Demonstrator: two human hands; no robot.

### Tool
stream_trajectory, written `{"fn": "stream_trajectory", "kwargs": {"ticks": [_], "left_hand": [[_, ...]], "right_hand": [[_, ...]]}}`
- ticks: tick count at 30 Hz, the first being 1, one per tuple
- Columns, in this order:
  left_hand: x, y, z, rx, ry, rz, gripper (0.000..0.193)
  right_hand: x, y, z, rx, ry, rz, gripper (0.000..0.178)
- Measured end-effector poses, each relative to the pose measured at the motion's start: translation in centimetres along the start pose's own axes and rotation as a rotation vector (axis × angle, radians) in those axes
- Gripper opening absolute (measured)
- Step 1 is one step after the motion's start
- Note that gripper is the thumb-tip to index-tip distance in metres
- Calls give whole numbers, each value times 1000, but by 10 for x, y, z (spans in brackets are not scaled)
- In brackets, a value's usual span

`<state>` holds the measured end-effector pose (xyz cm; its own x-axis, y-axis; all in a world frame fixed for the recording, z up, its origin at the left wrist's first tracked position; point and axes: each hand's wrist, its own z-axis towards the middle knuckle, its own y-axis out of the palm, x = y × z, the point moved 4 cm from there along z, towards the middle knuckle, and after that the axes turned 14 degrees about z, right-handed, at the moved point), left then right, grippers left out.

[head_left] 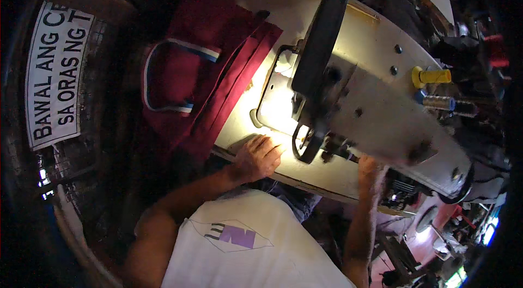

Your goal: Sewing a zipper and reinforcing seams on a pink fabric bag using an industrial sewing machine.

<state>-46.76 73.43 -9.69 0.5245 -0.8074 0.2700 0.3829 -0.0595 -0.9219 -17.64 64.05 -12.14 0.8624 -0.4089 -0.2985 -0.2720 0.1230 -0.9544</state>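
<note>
Here, the dark red cloth (211, 78) lies beyond the left grip (259, 157) and to its left, soft and matte, with its layers folded in long ridges. A narrow striped band (145, 82) makes an open, rounded loop upon it. The left grip rests at the near edge of the bench (233, 131), fingers loosely bent; whether it pinches something, I cannot tell. The right grip (369, 168) is beside the smooth, pale sewing machine (376, 108), partly hidden, so its closing I cannot tell. The bench top is pale, brightly lit just beyond the left grip. Beyond the right grip, rightward, are thread spools (436, 76). Far left of both grips, a white sign (60, 73) shows in the dim room.
</note>
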Motion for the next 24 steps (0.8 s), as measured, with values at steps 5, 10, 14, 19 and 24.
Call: {"fn": "stream_trajectory", "kwargs": {"ticks": [5, 10, 14, 19, 24], "left_hand": [[-3, -4, -6, 88, -68, -138, 22], [-17, -62, -4, 229, -110, -122, 17], [-80, -93, 34, 132, -127, 287, 21], [-162, -86, 59, -6, -212, 437, 25], [-203, -63, 55, -35, -232, 192, 29]], "right_hand": [[-41, -25, -10, 361, -257, 29, 33], [-107, -19, -69, 461, -357, 379, 26], [-116, 1, -83, 552, -392, 391, 21], [-104, 13, -81, 556, -380, 381, 16], [-109, 10, -77, 560, -327, 397, 13]]}}
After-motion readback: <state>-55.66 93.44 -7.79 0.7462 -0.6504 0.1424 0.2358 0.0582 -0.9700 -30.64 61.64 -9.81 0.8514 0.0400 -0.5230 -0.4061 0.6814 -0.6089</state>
